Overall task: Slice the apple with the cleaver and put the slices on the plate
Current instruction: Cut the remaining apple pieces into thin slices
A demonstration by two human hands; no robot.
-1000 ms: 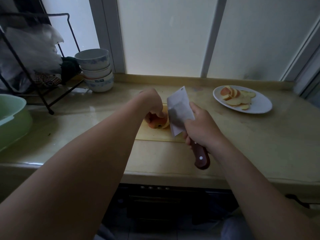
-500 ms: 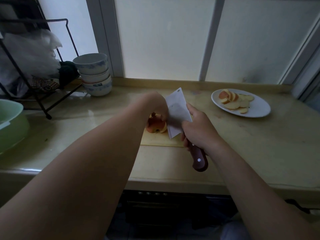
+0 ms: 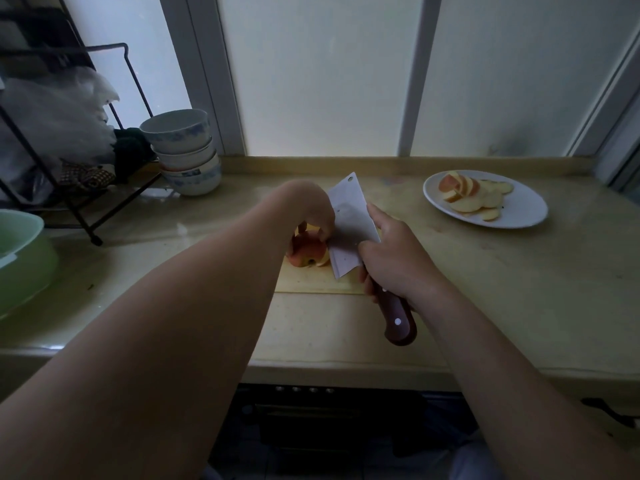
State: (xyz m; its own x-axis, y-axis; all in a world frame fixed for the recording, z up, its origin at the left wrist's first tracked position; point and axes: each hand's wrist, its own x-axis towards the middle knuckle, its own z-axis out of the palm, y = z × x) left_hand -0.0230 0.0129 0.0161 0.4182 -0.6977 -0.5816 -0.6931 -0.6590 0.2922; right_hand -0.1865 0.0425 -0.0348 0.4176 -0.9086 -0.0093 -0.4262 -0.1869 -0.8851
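A partly cut red apple (image 3: 306,251) sits on a pale wooden cutting board (image 3: 311,284) in the middle of the counter. My left hand (image 3: 313,206) holds it from above with curled fingers. My right hand (image 3: 393,259) grips the brown handle of the cleaver (image 3: 349,225), index finger stretched along the blade's back. The blade stands against the apple's right side, its edge down at the board. A white plate (image 3: 519,211) at the back right carries several apple slices (image 3: 471,195).
Stacked white and blue bowls (image 3: 183,154) stand at the back left beside a black wire rack (image 3: 69,133) with plastic bags. A green basin (image 3: 20,258) sits at the left edge. A window runs behind the counter. The counter's front edge is close below my arms.
The cleaver blade has come down along the apple's right side. Both hands stay in nearly the same place on the board.
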